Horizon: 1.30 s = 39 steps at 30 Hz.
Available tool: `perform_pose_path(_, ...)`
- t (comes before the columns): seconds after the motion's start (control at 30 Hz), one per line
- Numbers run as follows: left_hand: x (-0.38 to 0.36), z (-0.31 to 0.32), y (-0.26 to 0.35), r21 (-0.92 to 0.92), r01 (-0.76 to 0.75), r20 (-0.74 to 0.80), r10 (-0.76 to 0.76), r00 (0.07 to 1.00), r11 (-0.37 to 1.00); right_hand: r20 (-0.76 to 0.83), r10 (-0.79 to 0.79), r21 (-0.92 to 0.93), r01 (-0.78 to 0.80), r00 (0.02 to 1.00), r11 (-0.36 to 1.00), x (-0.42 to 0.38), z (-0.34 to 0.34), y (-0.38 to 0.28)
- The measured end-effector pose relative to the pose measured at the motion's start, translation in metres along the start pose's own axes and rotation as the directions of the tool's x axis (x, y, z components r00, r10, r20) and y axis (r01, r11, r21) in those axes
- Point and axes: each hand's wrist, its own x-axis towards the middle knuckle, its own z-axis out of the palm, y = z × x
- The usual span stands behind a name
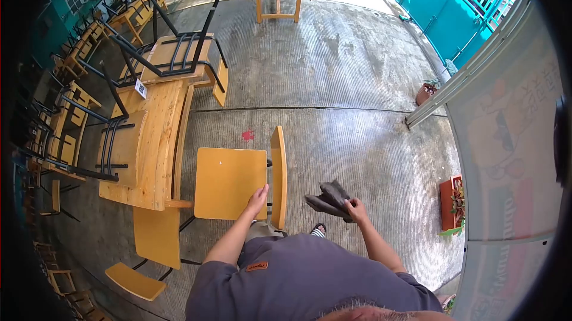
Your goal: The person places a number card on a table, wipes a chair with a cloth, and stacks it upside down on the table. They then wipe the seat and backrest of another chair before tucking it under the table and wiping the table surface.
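A wooden chair [231, 181] with a yellow-brown seat and black metal legs stands upright in front of me, its backrest [278, 178] to the right. My left hand [257, 202] grips the seat's edge on the side near the backrest; some of its fingers are hidden. A dark grey, crumpled cloth [331, 199] hangs from my right hand [356, 210], which is closed on one end of it. The cloth is above the floor, to the right of the backrest and apart from it.
Left of the chair is a wooden table [170, 136] with upturned chairs [179, 56] on it. Another chair [156, 234] stands nearer me. A planter [450, 205], a flowerpot [426, 92] and a banner [506, 160] line the right. Farther back is another table [277, 16].
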Motion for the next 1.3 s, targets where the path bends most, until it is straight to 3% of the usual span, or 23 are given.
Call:
perform_pose_path(0.07, -0.019, 0.039, 0.059, 0.049, -0.145, -0.082, 0.149, 0.985, 0.988, -0.041, 0.109, 0.13, -0.102, 0.993, 0.986, -0.02, -0.03, 0.084)
perform_pose_path(0.1, 0.003, 0.056, 0.047, 0.091, -0.239, -0.009, 0.241, 0.971, 0.967, -0.029, 0.159, 0.108, -0.155, 0.987, 0.982, -0.026, -0.045, 0.131)
perform_pose_path(0.13, 0.007, 0.07, 0.047, 0.098, -0.252, 0.005, 0.253, 0.968, 0.963, -0.056, 0.201, 0.097, -0.195, 0.978, 0.976, -0.033, -0.056, 0.178)
perform_pose_path(0.2, 0.007, 0.095, 0.049, 0.542, -0.185, -0.271, 0.379, 0.885, 0.82, -0.143, 0.391, 0.082, -0.383, 0.909, 0.92, -0.069, -0.096, 0.195)
perform_pose_path(0.23, -0.007, 0.097, 0.075, 0.456, -0.098, -0.273, 0.244, 0.931, 0.885, -0.179, 0.491, 0.046, -0.491, 0.853, 0.87, -0.077, -0.113, 0.206)
perform_pose_path(0.3, -0.005, 0.099, 0.071, 0.485, -0.146, -0.281, 0.312, 0.908, 0.862, -0.068, 0.667, -0.023, -0.669, 0.742, 0.743, -0.094, -0.15, 0.215)
perform_pose_path(0.33, -0.004, 0.1, 0.068, 0.501, -0.179, -0.299, 0.364, 0.882, 0.847, -0.002, 0.65, -0.14, -0.644, 0.76, 0.752, -0.086, -0.144, 0.27)
perform_pose_path(0.4, -0.008, 0.098, 0.07, 0.505, -0.143, -0.3, 0.328, 0.896, 0.851, 0.129, 0.608, -0.357, -0.536, 0.783, 0.765, -0.068, -0.125, 0.395)
perform_pose_path(0.47, -0.003, 0.101, 0.076, 0.506, -0.116, -0.293, 0.296, 0.909, 0.855, 0.101, 0.66, -0.333, -0.6, 0.744, 0.727, -0.071, -0.124, 0.398)
perform_pose_path(0.57, -0.008, 0.103, 0.077, 0.498, -0.101, -0.344, 0.304, 0.888, 0.861, 0.058, 0.776, -0.308, -0.728, 0.628, 0.612, -0.065, -0.143, 0.335)
perform_pose_path(0.73, -0.015, 0.099, 0.087, 0.451, -0.063, -0.387, 0.259, 0.885, 0.89, 0.133, 0.635, -0.366, -0.558, 0.761, 0.745, 0.004, -0.133, 0.256)
perform_pose_path(0.8, -0.01, 0.095, 0.084, 0.43, -0.134, -0.36, 0.305, 0.882, 0.893, 0.074, 0.57, -0.286, -0.53, 0.818, 0.798, 0.037, -0.127, 0.233)
perform_pose_path(0.83, -0.009, 0.093, 0.078, 0.412, -0.107, -0.387, 0.28, 0.879, 0.905, 0.012, 0.479, -0.453, -0.422, 0.878, 0.785, 0.065, -0.117, 0.243)
perform_pose_path(0.87, -0.007, 0.093, 0.073, 0.388, -0.121, -0.384, 0.28, 0.88, 0.914, 0.018, 0.466, -0.483, -0.401, 0.885, 0.779, 0.085, -0.127, 0.224)
perform_pose_path(0.97, 0.001, 0.09, 0.078, 0.331, -0.133, -0.395, 0.265, 0.88, 0.934, 0.02, 0.406, -0.408, -0.363, 0.914, 0.838, 0.148, -0.148, 0.157)
perform_pose_path(1.03, 0.009, 0.078, 0.096, 0.477, -0.015, -0.317, 0.187, 0.93, 0.879, 0.219, 0.28, -0.425, -0.167, 0.935, 0.89, 0.211, -0.17, 0.125)
perform_pose_path(1.1, 0.005, 0.073, 0.11, 0.467, -0.017, -0.35, 0.203, 0.915, 0.884, 0.263, 0.092, -0.19, -0.042, 0.96, 0.981, 0.291, -0.183, 0.136)
perform_pose_path(1.13, 0.005, 0.076, 0.113, 0.47, -0.043, -0.359, 0.236, 0.903, 0.882, 0.23, 0.059, -0.387, 0.035, 0.971, 0.922, 0.309, -0.199, 0.072)
perform_pose_path(1.2, 0.009, 0.074, 0.109, 0.436, -0.02, -0.394, 0.211, 0.894, 0.899, 0.157, 0.039, -0.386, 0.025, 0.987, 0.922, 0.391, -0.2, 0.047)
perform_pose_path(1.23, 0.004, 0.076, 0.124, 0.406, 0.002, -0.39, 0.172, 0.904, 0.914, 0.033, 0.093, -0.389, -0.072, 0.995, 0.918, 0.439, -0.194, -0.028)
perform_pose_path(1.3, 0.003, 0.073, 0.122, 0.408, 0.028, -0.375, 0.14, 0.916, 0.913, 0.099, -0.033, -0.441, 0.074, 0.995, 0.895, 0.476, -0.179, -0.098)
